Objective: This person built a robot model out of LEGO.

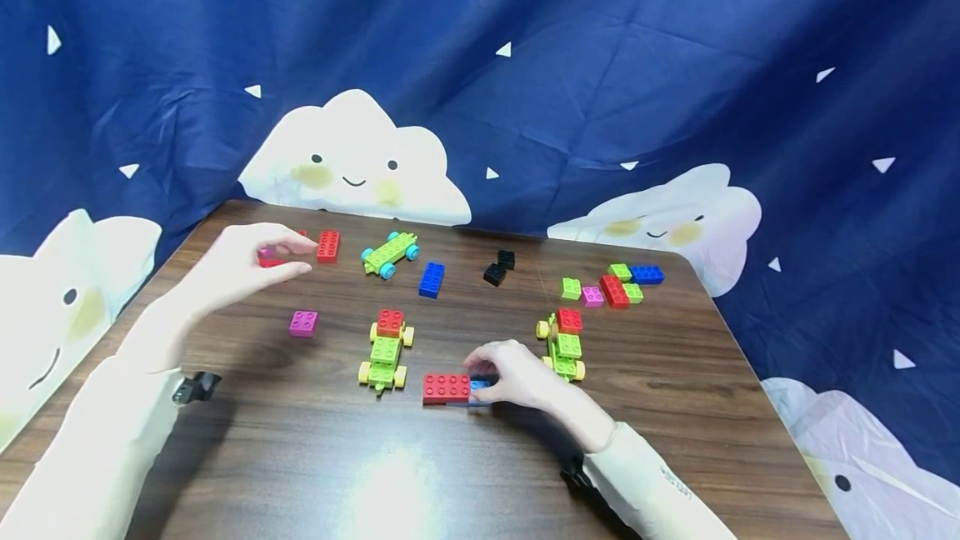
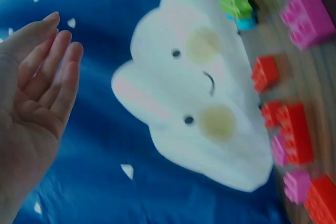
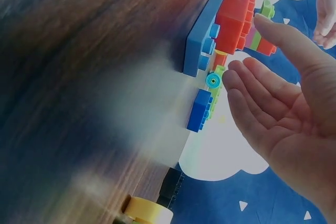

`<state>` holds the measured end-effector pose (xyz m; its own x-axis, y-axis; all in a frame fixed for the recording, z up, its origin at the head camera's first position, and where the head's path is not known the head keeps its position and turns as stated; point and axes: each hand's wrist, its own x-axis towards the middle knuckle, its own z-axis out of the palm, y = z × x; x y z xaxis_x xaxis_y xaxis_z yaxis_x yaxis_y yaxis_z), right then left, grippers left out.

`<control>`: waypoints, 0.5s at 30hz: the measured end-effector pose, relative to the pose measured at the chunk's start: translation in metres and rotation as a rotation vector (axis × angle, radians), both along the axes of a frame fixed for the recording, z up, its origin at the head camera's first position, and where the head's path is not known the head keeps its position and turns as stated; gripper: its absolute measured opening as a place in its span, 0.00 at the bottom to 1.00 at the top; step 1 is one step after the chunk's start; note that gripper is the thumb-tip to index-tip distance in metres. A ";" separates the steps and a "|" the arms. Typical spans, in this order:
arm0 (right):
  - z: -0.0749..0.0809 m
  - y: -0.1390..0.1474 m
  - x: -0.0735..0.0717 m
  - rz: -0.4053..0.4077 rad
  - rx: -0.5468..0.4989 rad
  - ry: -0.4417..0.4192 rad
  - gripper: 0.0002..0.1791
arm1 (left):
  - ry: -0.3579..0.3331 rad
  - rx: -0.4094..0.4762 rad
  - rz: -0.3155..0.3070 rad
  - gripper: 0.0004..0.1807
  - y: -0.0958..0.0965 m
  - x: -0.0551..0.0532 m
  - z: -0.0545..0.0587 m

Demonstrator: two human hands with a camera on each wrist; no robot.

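Observation:
My left hand point(image 1: 243, 261) is raised over the left side of the table, with gently bent fingers and nothing between thumb and fingertips. Past its fingertips, in the head view, lies a red brick point(image 1: 327, 247); a magenta brick point(image 1: 303, 323) is nearer the front. At the front middle, a red brick point(image 1: 446, 388) sits on one end of a blue brick point(image 3: 198, 43), whose studs show on the uncovered end. My right hand point(image 1: 517, 375) hovers over that uncovered end. The right wrist view shows its fingers point(image 3: 252, 95) bent, apart from the bricks and holding nothing.
Two green wheeled cars carrying bricks point(image 1: 386, 348) point(image 1: 567, 346) stand either side of the stack. Behind are a green chassis with blue wheels point(image 1: 390, 254), a blue brick point(image 1: 431, 280) and black bricks point(image 1: 495, 273). Several mixed bricks point(image 1: 615, 291) lie back right, before a blue curtain point(image 1: 480, 40).

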<state>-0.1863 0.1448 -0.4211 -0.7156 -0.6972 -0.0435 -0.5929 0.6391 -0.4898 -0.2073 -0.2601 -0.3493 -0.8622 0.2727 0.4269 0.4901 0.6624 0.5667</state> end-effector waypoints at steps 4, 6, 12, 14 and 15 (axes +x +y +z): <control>-0.001 0.000 -0.001 -0.002 0.000 -0.011 0.20 | -0.087 0.037 0.105 0.19 -0.024 -0.002 -0.005; -0.001 0.000 -0.001 -0.005 -0.002 -0.017 0.20 | -0.122 0.029 0.159 0.22 -0.038 -0.005 -0.009; -0.001 0.000 0.001 -0.005 -0.004 -0.017 0.20 | -0.281 -0.014 0.289 0.34 -0.078 -0.012 -0.030; -0.001 0.000 0.001 -0.004 -0.004 -0.018 0.19 | -0.363 -0.005 0.306 0.38 -0.089 -0.014 -0.039; -0.002 0.000 0.001 -0.004 -0.005 -0.020 0.19 | -0.402 0.009 0.312 0.40 -0.093 -0.015 -0.043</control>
